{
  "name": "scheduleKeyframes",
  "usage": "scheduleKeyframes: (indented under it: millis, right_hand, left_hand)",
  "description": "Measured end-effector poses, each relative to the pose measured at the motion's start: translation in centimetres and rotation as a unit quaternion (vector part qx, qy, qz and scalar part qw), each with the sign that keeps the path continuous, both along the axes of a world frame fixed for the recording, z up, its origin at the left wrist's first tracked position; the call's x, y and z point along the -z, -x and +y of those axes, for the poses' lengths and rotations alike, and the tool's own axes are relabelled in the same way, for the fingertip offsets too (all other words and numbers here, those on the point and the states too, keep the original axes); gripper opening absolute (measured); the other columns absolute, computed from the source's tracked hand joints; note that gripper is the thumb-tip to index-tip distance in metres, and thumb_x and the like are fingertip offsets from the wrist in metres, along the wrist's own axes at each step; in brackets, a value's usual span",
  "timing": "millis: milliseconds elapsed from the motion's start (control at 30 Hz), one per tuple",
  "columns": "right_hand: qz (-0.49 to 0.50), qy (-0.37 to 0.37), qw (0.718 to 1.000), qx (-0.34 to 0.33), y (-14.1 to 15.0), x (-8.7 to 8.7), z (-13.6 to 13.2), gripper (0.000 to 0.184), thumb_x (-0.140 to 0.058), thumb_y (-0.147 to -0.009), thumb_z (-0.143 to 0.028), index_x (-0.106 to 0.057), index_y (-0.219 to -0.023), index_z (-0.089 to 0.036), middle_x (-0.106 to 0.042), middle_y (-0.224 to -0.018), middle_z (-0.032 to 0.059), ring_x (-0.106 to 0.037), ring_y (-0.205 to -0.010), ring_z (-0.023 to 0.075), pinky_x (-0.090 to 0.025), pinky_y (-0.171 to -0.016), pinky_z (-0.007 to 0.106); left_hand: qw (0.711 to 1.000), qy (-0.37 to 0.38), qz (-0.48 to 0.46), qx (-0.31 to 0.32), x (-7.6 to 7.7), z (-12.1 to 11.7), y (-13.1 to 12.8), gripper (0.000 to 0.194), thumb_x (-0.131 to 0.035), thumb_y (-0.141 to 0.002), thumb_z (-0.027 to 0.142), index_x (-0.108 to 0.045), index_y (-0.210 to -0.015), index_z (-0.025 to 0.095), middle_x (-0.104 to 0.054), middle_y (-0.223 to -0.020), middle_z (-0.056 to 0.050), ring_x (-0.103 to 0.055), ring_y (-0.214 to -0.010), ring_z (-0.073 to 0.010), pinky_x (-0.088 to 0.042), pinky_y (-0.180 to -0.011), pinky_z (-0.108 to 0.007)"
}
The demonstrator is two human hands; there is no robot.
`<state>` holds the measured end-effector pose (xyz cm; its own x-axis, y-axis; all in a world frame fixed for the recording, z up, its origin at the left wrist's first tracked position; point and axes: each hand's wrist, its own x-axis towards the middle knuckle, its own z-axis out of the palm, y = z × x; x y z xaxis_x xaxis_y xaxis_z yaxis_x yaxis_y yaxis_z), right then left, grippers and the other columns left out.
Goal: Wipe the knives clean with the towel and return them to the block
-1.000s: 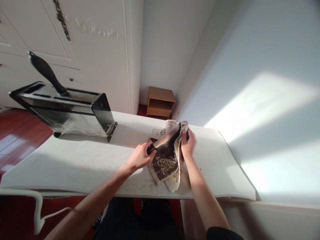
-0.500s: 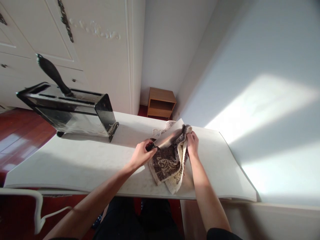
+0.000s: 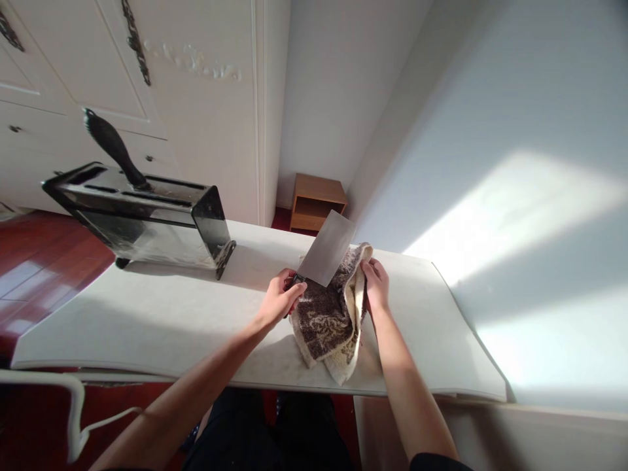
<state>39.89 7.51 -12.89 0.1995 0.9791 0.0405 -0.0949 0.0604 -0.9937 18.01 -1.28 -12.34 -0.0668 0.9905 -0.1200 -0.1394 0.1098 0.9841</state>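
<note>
My left hand (image 3: pixel 279 302) is closed round the black handle of a cleaver (image 3: pixel 326 248), whose broad grey blade stands up off the table with its flat side toward me. My right hand (image 3: pixel 375 288) grips the upper edge of a brown and cream patterned towel (image 3: pixel 328 320). The towel lies bunched on the white table (image 3: pixel 147 320) between both hands, just below the blade.
A black and metal knife block (image 3: pixel 147 222) stands at the table's back left with one black-handled knife (image 3: pixel 112 147) sticking out. White cabinet doors are behind it. A small wooden shelf (image 3: pixel 316 201) sits on the floor beyond. A sunlit wall runs along the right.
The cleaver blade, earlier wrapped in the towel under my right hand, has come free and turned upright. My right hand has drawn the towel off it.
</note>
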Motion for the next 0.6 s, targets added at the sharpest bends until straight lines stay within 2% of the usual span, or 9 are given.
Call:
scheduleKeyframes:
  millis: [133, 300, 500, 600]
  right_hand:
    - [0.064, 0.001, 0.997, -0.046, 0.7, 0.2, -0.2, 0.030, -0.077, -0.069, -0.040, -0.066, -0.089, -0.020, -0.066, -0.073, -0.0001, -0.061, -0.064, 0.0163, -0.047, -0.060, 0.029]
    - [0.119, 0.069, 0.977, -0.161, 1.9, 0.2, -0.8, 0.028, -0.077, -0.069, -0.040, -0.067, -0.086, -0.021, -0.069, -0.074, 0.0003, -0.063, -0.064, 0.0177, -0.050, -0.063, 0.032]
    - [0.100, 0.147, 0.950, -0.256, 3.8, 0.7, -2.2, 0.026, -0.078, -0.063, -0.041, -0.065, -0.078, -0.023, -0.069, -0.068, 0.0019, -0.068, -0.076, 0.0271, -0.053, -0.065, 0.040]
    - [0.068, 0.126, 0.955, -0.261, 4.1, 1.1, -2.5, 0.021, -0.078, -0.064, -0.038, -0.063, -0.072, -0.025, -0.068, -0.065, 0.0026, -0.068, -0.086, 0.0293, -0.054, -0.072, 0.044]
  left_hand:
    - [0.998, -0.001, -0.069, 0.010, 0.1, 0.0, -0.5, 0.027, -0.065, -0.076, 0.037, -0.048, -0.084, 0.018, -0.052, -0.062, 0.005, -0.041, -0.039, -0.0057, -0.029, -0.033, -0.018]
    - [0.989, -0.027, -0.143, 0.038, 0.6, 0.0, -0.9, 0.031, -0.061, -0.081, 0.046, -0.045, -0.086, 0.019, -0.052, -0.068, 0.004, -0.040, -0.039, -0.0049, -0.031, -0.034, -0.020]
    - [0.996, -0.014, -0.065, 0.062, 0.6, -0.3, -0.9, 0.035, -0.045, -0.089, 0.055, -0.044, -0.081, 0.021, -0.053, -0.070, 0.001, -0.042, -0.041, -0.0065, -0.031, -0.037, -0.022]
    - [0.998, -0.005, -0.029, 0.059, 0.7, -0.5, -1.1, 0.036, -0.046, -0.089, 0.057, -0.044, -0.085, 0.021, -0.053, -0.070, 0.002, -0.043, -0.043, -0.0069, -0.032, -0.038, -0.021]
